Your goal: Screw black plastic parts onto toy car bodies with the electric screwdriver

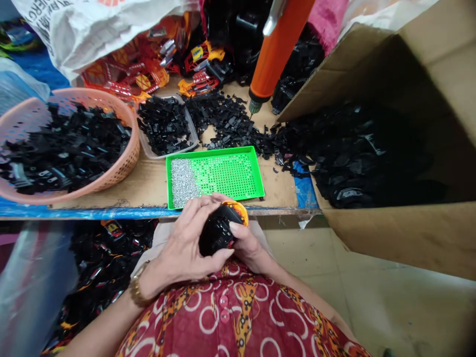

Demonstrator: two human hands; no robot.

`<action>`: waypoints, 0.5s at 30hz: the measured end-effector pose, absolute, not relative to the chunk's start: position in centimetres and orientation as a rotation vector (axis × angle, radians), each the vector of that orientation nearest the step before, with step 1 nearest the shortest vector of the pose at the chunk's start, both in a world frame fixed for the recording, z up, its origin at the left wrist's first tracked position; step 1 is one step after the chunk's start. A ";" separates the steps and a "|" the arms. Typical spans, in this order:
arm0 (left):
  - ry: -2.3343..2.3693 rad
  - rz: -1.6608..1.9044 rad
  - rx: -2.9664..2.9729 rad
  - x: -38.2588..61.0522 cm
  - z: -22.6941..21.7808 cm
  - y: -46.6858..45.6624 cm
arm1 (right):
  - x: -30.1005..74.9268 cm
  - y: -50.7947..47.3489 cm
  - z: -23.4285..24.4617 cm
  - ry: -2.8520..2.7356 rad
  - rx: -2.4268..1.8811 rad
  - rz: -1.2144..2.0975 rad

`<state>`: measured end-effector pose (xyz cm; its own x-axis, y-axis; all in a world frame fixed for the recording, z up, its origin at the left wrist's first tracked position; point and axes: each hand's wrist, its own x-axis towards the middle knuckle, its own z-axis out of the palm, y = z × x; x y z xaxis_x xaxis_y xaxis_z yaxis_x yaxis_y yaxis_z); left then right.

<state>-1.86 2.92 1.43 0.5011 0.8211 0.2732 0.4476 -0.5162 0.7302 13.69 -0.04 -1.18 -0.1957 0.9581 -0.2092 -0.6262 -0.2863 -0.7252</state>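
Note:
Both hands hold a black plastic toy car part with an orange-yellow edge [222, 229] at the table's front edge, just above my lap. My left hand [182, 240] wraps round its left side, thumb along the bottom. On the other side my right hand [248, 244] grips it with the thumb on top. The fingers cover much of the part, so its full shape is hidden. Just beyond the hands lies a green perforated tray [232, 176], with small silver screws [184, 184] heaped at its left end.
An orange electric screwdriver [271, 54] hangs bit-down over loose black plastic pieces [234, 119]. To the left stand a pink basket [130, 166] and a clear tub [193, 131], both filled with black pieces. A cardboard box [390, 223] takes up the right. Colourful toy car bodies [148, 74] lie behind.

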 end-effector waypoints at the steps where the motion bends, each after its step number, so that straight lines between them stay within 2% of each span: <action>1: 1.006 0.766 2.013 -2.5 1.8 3.2 | 13.4 0.1 -1.5 -0.584 -0.731 1.752; 4: 0.968 0.579 1.636 -3.9 2.0 4.1 | 12.8 0.6 -1.9 -0.595 -0.655 1.809; 7: 0.929 0.501 1.594 -4.3 1.2 4.7 | 12.8 1.0 -1.6 -0.671 -0.710 1.808; 15: 1.030 0.684 1.370 -2.8 -0.4 2.5 | 13.6 0.9 -1.4 -0.810 -0.749 1.748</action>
